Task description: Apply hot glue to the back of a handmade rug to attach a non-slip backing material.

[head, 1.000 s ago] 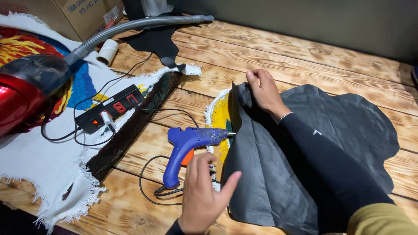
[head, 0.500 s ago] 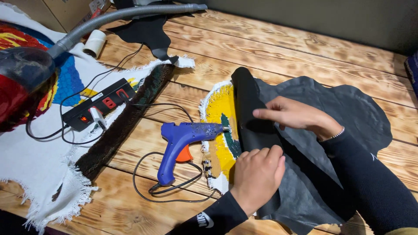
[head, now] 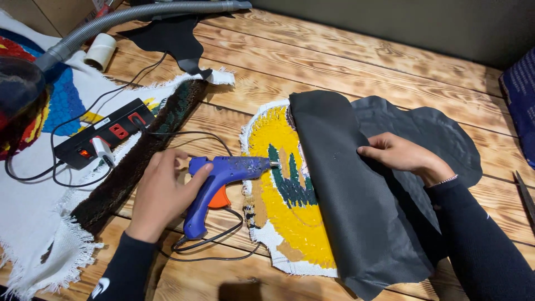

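Note:
A blue hot-glue gun [head: 220, 187] with an orange trigger lies on the wooden table [head: 356, 61], nozzle pointing right at a tufted yellow and green rug piece [head: 281, 195]. My left hand [head: 161, 192] is closing around the gun's handle. Black backing fabric [head: 348, 195] is folded back over the right part of the rug piece, baring its yellow underside. My right hand [head: 404, 156] rests on this fold and holds it back.
A black power strip [head: 106, 134] with cables sits at the left on a large white-edged rug [head: 33, 200]. A grey hose [head: 139, 17], a tape roll [head: 100, 51] and a black fabric scrap [head: 173, 36] lie at the back. Scissors [head: 525, 195] at right edge.
The black fabric was peeled further right, baring more of the yellow rug back. My left hand moved from the fabric's edge to the glue gun's handle. My right hand slid right along the fold.

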